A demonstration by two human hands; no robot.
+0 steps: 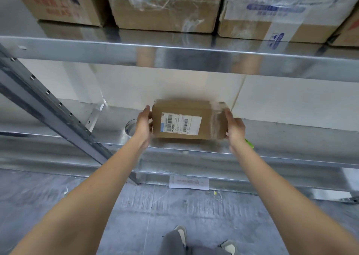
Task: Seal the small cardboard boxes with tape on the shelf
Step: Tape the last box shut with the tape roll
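On the metal shelf (291, 138), at its front edge, sits the small cardboard box (189, 119), its white barcode label (180, 122) turned toward the camera. Clear tape (218, 118) already seems to wrap its right end, though motion blur there makes the band hard to read. Both hands flank the box: the left hand (143, 121) lies flat against the left end with its fingers fairly straight, and the right hand (234, 127) wraps the taped right end, fingers curled over the top corner. Holding it from both ends like this probably steadies the box while the tape is pressed down, or lets the person turn it to another side; which of the two I cannot tell.

Behind the left hand, a roll of tape (130, 127) rests on the shelf, close enough to reach. A bright green object (249, 143) peeks out beside the right wrist; it may be a cutter, but too little shows. Larger cartons (165, 7) stand on the upper shelf (174, 54). Below, a paper slip (189, 181) lies by the grey floor (136, 215).
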